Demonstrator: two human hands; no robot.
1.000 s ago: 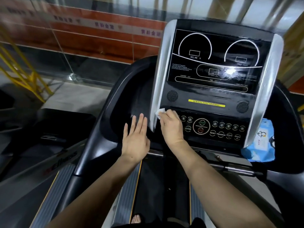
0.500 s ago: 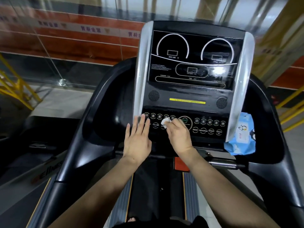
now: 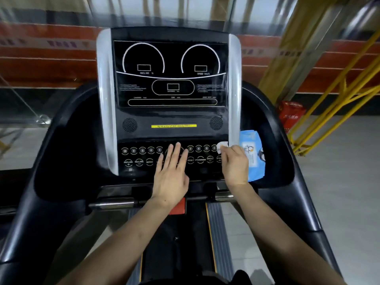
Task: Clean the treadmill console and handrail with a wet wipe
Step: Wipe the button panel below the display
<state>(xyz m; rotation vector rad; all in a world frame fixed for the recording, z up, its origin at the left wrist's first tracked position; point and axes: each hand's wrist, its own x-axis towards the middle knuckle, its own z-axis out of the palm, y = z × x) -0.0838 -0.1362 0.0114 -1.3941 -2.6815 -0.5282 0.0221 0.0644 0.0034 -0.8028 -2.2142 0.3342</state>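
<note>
Black console (image 3: 172, 120) with silver side strips stands before a glass wall and red-banded room. Left hand (image 3: 171, 173) lies flat, fingers straight, on the middle buttons; right hand (image 3: 235, 165) pinches the white wet wipe (image 3: 222, 145) at the button row's right end, beside a blue wipes pack (image 3: 254, 157).

Sliding rightward along the button row (image 3: 170, 156) — right hand (image 3: 235, 165) carrying the wet wipe (image 3: 222, 145) from the console's left edge to its right end, left hand (image 3: 171, 171) trailing flat over the centre buttons.
</note>
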